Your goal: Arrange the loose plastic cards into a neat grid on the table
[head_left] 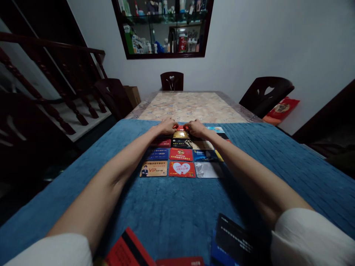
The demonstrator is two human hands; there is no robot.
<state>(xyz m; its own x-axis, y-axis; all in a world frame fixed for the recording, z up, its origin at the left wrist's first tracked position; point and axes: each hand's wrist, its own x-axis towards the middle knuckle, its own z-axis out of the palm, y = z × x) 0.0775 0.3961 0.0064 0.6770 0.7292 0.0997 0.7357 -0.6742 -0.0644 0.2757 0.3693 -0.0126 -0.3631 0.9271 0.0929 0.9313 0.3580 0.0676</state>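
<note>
Both arms reach forward to the far end of a grid of plastic cards. My left hand (167, 126) has its fingers closed at the left edge of a small red card (181, 128). At that card's right edge, the fingers of my right hand (195, 128) are bent and closed too. Directly below it lies a gold card (181, 135), then a black VIP card (181, 143). Nearer rows include a blue card (158, 154), a red card with a white heart (182, 169), an orange VIP card (153, 169) and a silvery card (208, 170). My forearms partly cover the outer columns.
A blue cloth (166, 207) covers the near part of the table. Close to me lie a red card with a black stripe (129, 249) and a black card (234, 238) overlapping a blue one. Dark chairs (263, 94) stand around the table, beyond the patterned tabletop (191, 105).
</note>
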